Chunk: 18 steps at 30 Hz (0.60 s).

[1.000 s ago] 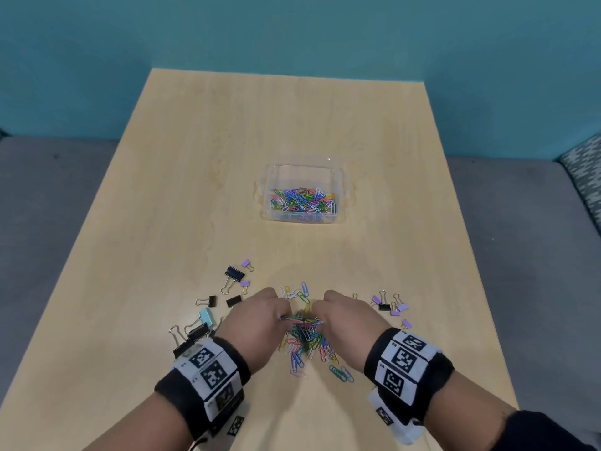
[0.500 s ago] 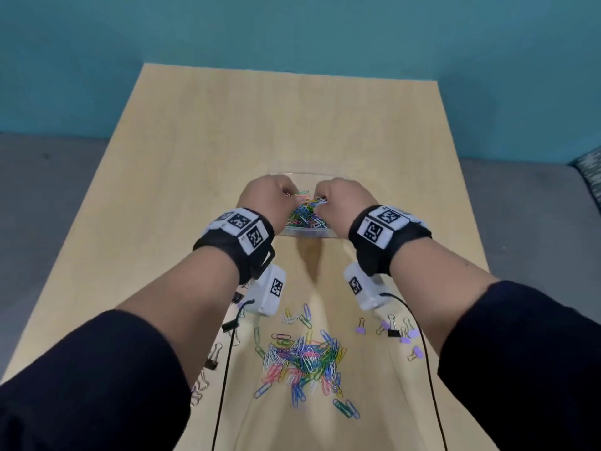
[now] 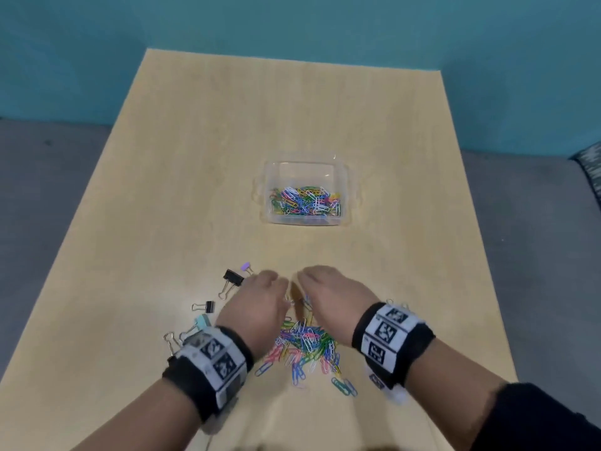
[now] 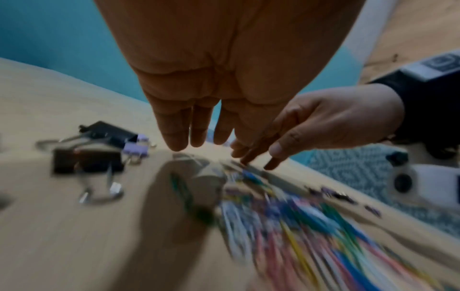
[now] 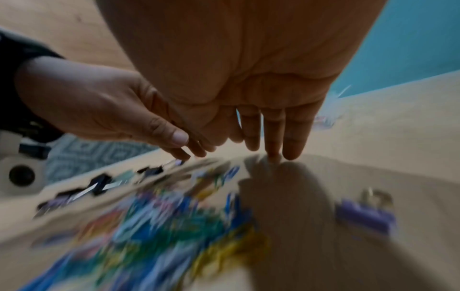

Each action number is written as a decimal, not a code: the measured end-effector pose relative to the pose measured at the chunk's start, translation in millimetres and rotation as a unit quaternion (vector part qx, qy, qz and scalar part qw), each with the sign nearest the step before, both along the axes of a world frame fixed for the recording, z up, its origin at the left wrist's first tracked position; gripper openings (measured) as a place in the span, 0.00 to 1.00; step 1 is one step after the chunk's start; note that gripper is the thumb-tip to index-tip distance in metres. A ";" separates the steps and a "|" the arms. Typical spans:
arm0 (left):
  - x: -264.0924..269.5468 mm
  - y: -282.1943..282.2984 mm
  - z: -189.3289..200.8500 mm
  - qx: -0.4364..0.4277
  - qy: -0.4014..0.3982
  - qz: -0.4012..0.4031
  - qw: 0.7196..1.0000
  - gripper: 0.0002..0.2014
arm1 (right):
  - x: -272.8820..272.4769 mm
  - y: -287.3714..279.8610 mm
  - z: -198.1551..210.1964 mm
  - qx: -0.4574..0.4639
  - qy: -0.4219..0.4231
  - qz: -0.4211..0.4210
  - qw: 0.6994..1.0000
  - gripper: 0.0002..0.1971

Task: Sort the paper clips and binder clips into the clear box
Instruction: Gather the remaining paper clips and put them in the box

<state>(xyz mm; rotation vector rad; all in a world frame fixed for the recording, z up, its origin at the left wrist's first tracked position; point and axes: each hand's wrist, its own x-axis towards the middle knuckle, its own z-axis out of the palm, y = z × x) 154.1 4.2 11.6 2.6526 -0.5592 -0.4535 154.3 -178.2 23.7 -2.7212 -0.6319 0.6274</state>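
A clear box (image 3: 344, 177) at the table's middle holds a layer of coloured paper clips (image 3: 304, 201). Nearer me lies a loose pile of coloured paper clips (image 3: 305, 348). My left hand (image 3: 260, 297) and right hand (image 3: 328, 292) hover side by side over the pile's far edge, fingers straight and pointing down, nothing held. The left wrist view shows my left fingers (image 4: 179, 137) just above the table, and the right wrist view shows my right fingertips (image 5: 273, 155) almost touching it. Black and lilac binder clips (image 3: 232, 278) lie left of the left hand.
More binder clips, black and light blue (image 3: 201, 320), lie by the left wrist. Small lilac ones (image 5: 366, 216) sit right of the right hand. The wooden table (image 3: 195, 157) stands against a teal wall, with grey floor on both sides.
Both hands carried a bunch of paper clips from the pile to the clear box, let it go there, and have come back empty to the pile's far edge.
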 end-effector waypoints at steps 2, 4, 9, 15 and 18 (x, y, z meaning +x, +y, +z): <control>-25.1 1.3 -7.2 0.042 -0.007 -0.016 0.999 0.15 | -19.2 1.3 -11.4 -0.030 -0.007 0.047 0.998 0.33; -44.9 2.9 -12.3 0.054 -0.029 -0.022 0.998 0.17 | -39.2 0.3 -17.8 -0.054 -0.010 0.053 0.997 0.36; -75.7 10.2 -8.2 -0.041 -0.021 -0.009 0.999 0.18 | -81.9 -4.4 -18.0 -0.044 -0.015 0.064 0.997 0.31; -100.5 32.6 -5.1 -0.006 0.018 0.048 0.999 0.36 | -121.6 -21.1 3.9 -0.012 0.017 -0.117 0.993 0.29; -99.0 28.3 -9.8 0.008 0.039 0.053 0.998 0.39 | -129.6 -14.0 3.4 -0.026 0.061 -0.157 0.985 0.39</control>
